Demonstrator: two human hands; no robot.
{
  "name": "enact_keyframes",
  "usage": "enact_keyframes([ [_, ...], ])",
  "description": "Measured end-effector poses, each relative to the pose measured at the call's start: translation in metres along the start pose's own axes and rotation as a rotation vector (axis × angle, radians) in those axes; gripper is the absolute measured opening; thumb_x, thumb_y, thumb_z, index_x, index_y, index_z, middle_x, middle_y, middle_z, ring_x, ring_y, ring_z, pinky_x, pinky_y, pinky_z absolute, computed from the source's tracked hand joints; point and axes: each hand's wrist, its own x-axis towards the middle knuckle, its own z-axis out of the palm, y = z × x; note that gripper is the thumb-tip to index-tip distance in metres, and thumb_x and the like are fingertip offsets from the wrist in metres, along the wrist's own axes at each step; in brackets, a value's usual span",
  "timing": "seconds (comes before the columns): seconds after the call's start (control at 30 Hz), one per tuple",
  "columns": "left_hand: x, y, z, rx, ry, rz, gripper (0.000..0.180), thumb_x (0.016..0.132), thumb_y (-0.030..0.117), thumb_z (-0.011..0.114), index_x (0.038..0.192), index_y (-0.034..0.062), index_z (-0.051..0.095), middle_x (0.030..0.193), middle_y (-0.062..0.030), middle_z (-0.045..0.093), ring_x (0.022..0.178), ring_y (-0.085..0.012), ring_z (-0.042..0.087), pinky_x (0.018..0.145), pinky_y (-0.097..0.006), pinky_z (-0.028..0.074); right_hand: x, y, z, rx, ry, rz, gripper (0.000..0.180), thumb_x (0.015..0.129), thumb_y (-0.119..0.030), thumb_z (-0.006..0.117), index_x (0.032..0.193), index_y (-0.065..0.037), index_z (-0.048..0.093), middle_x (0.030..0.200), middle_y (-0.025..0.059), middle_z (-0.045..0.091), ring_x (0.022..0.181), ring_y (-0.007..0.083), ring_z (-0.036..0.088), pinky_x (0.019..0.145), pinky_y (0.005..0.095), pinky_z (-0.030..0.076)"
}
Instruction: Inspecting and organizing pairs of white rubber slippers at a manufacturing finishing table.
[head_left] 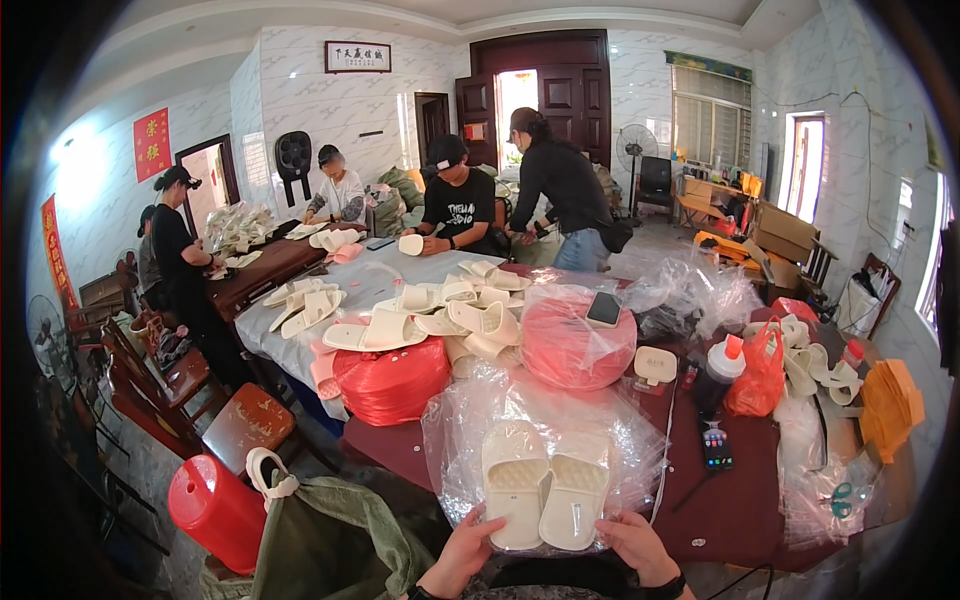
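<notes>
A pair of cream slippers [516,515] lies side by side inside a clear plastic bag [455,425] at the table's near edge, heels toward me. My left hand [464,552] grips the bag at the left slipper's heel, thumb and fingertips closed on the plastic. On the other side, my right hand [638,549] holds the bag beside the right slipper's heel. Loose sheets or bags of the same clear plastic spread out under and around the pair. Beyond them a heap of cream slippers [480,300] rests on the table, some on a red roll of plastic twine [392,382].
On the right stand a phone [717,447], a red-capped bottle [720,370], a red bag [757,375] and teal scissors [841,500]. A plastic-covered red roll [575,345] carries another phone. A green sack [335,545] and red bucket [215,510] stand at left. Several people work beyond.
</notes>
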Motion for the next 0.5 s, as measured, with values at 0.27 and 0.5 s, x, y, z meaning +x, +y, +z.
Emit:
enact_keyframes([
  [0.27,-0.0018,0.0012,0.0024,0.009,-0.004,-0.005,0.054,0.088,-0.003,0.064,0.138,-0.0036,0.042,0.125,-0.0171,0.06,0.112,-0.028,0.062,0.098,-0.041,0.051,-0.0005,0.0008,0.0028,-0.007,0.016,-0.014,0.019,0.088,-0.004,0.071,0.103,0.003,0.062,0.085,0.0048,0.063,0.072,0.012,0.059,0.062,0.0253,0.047],
  [0.5,-0.0028,0.0014,0.0046,0.024,0.019,-0.004,0.057,0.088,-0.002,0.065,0.139,-0.0037,0.04,0.126,-0.0172,0.059,0.114,-0.0284,0.061,0.099,-0.041,0.05,-0.003,0.0003,0.0034,-0.029,-0.005,-0.033,0.021,0.089,-0.004,0.07,0.106,0.001,0.061,0.086,0.0039,0.063,0.072,0.0112,0.058,0.063,0.0249,0.046],
])
